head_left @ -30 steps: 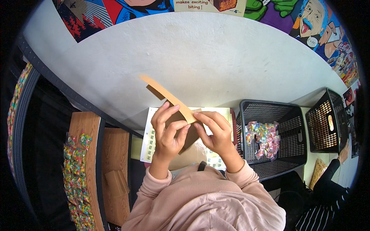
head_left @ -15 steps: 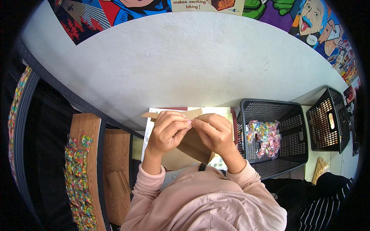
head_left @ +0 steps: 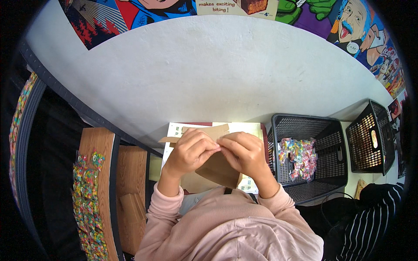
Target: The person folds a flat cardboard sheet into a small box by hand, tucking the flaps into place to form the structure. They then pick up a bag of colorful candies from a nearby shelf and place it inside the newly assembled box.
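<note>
The brown cardboard piece [head_left: 220, 167] is positioned to the left of the large black basket [head_left: 328, 143], over a printed sheet [head_left: 175, 130]. The left hand [head_left: 189, 152] and the right hand [head_left: 244, 152] are curled above the cardboard, fingertips drawn together; the right hand is nearer the basket. Whether an edge is pinched between the fingertips cannot be determined, as the fingers cover that point.

Probable faults:
- Crooked crease or tear: likely cause, uneven pressure from the two hands.
- Slippage: likely cause, a hold limited to the fingertips, leaving the cardboard's outer parts free to swing.
- Displaced sheet: likely cause, cardboard dragged across it.
- Disturbed candy packets [head_left: 300, 158] inside the basket: likely cause, the right forearm swinging outward against the basket's near side.
</note>
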Available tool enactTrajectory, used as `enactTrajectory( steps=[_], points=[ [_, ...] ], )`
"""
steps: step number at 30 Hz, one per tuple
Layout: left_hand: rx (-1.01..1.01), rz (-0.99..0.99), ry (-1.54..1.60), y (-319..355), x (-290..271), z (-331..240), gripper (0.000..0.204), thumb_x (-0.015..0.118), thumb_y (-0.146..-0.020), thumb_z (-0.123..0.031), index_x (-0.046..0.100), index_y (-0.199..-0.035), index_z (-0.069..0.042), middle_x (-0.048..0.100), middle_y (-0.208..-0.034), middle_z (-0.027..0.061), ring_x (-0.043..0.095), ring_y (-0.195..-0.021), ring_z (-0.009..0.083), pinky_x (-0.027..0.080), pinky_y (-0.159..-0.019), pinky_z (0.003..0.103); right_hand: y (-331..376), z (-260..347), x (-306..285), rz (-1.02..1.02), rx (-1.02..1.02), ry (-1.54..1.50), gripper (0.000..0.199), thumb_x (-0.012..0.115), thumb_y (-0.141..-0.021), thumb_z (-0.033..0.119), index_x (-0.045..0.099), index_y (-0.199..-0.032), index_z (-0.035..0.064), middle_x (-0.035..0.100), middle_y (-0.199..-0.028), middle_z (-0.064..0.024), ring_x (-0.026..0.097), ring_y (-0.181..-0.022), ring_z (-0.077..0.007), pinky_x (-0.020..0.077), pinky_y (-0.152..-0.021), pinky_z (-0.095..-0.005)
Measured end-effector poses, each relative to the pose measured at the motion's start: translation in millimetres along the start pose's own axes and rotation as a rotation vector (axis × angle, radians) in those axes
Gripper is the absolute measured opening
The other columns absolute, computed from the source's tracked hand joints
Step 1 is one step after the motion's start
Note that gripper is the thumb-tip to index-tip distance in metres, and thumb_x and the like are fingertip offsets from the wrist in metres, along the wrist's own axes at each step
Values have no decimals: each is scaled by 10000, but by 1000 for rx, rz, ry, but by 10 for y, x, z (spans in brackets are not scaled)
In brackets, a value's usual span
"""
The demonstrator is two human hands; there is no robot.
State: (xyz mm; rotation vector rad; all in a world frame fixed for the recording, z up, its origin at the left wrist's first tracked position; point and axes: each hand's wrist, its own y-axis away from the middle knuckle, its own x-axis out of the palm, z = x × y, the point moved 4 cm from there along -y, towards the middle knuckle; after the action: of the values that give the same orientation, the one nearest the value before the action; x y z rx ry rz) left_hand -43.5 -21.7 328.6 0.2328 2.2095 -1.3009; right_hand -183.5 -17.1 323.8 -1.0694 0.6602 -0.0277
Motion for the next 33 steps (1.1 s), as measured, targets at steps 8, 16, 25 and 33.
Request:
enactTrajectory(
  steps=[8,16,25,33],
  points=[
    [-64,-214,-161,225,-120,79,597,585,-729,-489,439,-1065,-18,468,-1058,146,448,-997,250,356,-861,369,142,-205,-224,-166,259,-153,136,616,-620,-69,608,-724,18,589,-646,-94,550,-525,-189,426,-496,-254],
    [-700,-626,678,626,-415,891,344,358,-898,-297,404,-1131,-48,462,-1086,94,436,-984,184,368,-810,308,646,-1105,-336,-351,926,-694,84,596,-770,70,581,-797,-8,581,-743,-13,512,-663,-65,405,-591,-194],
    [-656,-276,1424,379,226,830,413,337,-891,-223,309,-1268,-56,352,-1273,184,411,-1130,242,350,-944,385,811,-1260,29,-202,1123,-866,87,628,-751,105,622,-779,22,605,-698,-27,532,-603,-65,422,-552,-195],
    [-380,-124,1602,344,269,663,292,349,-886,-253,475,-1090,-86,343,-1272,189,400,-1135,282,335,-946,426,833,-1166,90,-52,1196,-827,110,649,-734,129,620,-762,27,600,-705,-32,531,-600,-72,420,-546,-198]
  ],
)
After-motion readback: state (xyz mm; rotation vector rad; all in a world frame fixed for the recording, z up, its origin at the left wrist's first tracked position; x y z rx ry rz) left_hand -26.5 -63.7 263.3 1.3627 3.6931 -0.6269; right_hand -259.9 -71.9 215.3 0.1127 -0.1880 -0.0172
